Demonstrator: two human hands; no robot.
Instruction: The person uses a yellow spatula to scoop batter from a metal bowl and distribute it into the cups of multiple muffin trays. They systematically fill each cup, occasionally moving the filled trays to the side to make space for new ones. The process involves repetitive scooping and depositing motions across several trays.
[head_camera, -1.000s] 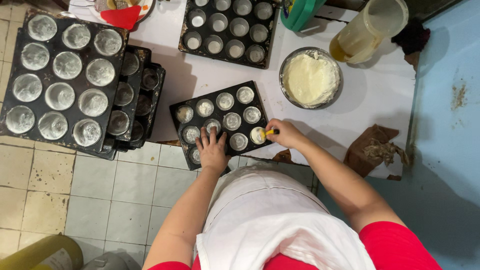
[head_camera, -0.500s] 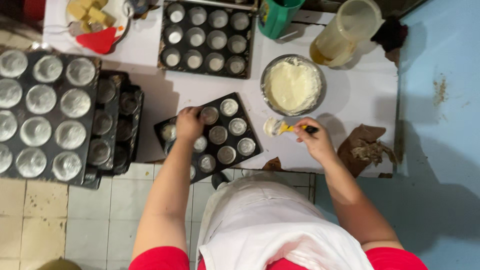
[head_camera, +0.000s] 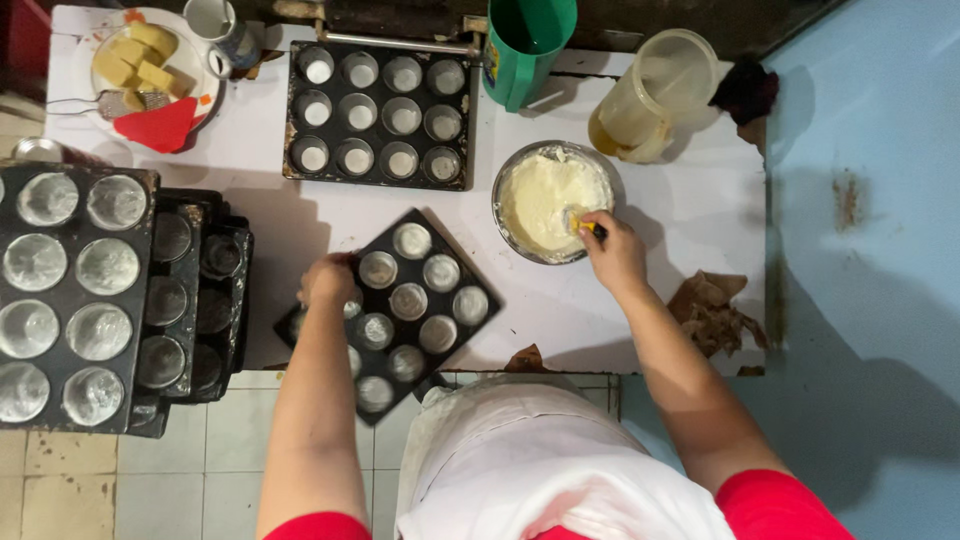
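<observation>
right hand (head_camera: 615, 255) in batter bowl (head_camera: 510, 172) (left hand (head_camera: 328, 280) steadying tin (head_camera: 455, 270))

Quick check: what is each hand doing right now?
Left hand: gripping the edge of the dark metal muffin tray.
Right hand: closed on a small yellow-handled tool in the round metal bowl.

This is a small baking kitchen, home or small bakery. A white surface (head_camera: 700, 215) carries the gear: a metal bowl (head_camera: 553, 200) of pale batter at its middle, greased black muffin tins (head_camera: 378, 103) behind and left of the bowl, and more tins in a stack (head_camera: 85, 295) far left of it. A green jug (head_camera: 528, 45) and clear pitcher (head_camera: 655, 95) stand behind the bowl. Yellow blocks on a plate (head_camera: 140, 60) sit at the far left corner. Below lies a tiled floor (head_camera: 140, 490), and the person wears a white apron (head_camera: 530, 470).
</observation>
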